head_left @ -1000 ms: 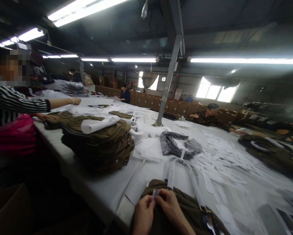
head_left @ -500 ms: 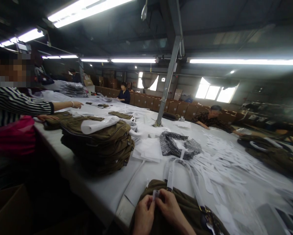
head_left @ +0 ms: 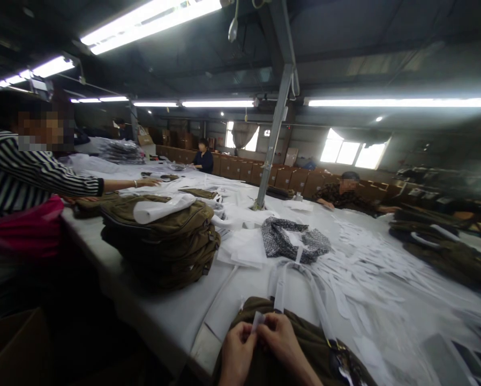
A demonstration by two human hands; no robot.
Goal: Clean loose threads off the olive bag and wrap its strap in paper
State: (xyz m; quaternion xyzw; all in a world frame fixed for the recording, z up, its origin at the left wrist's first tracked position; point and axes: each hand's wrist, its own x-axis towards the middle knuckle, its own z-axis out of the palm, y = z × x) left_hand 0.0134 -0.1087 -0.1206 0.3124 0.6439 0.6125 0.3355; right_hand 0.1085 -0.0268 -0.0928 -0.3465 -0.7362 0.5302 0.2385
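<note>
Low in the view, my left hand (head_left: 238, 348) and my right hand (head_left: 283, 339) meet over an olive-brown bag (head_left: 313, 340). Both are closed, thumbs and fingers pinching one small translucent whitish strip (head_left: 257, 320) between them. What the strip is made of, I cannot make out. The bag lies at the table's near edge, and its handles (head_left: 280, 287) are wrapped in white and stretch away from me. Metal fittings show at its right side. My hands cover part of the bag.
Left of my hands stands a stack of olive bags (head_left: 160, 241) with a white roll (head_left: 156, 209) on top. A black-and-white patterned piece (head_left: 292, 238), white sheets (head_left: 242, 247) and many strips (head_left: 357, 257) lie on the table. A grey post (head_left: 273, 145) rises mid-table. Co-workers sit or stand around.
My hands stay at nearly the same spot, and the strip between them now shows a little more. At left, the co-worker in striped sleeves has leaned and reached farther right over the table.
</note>
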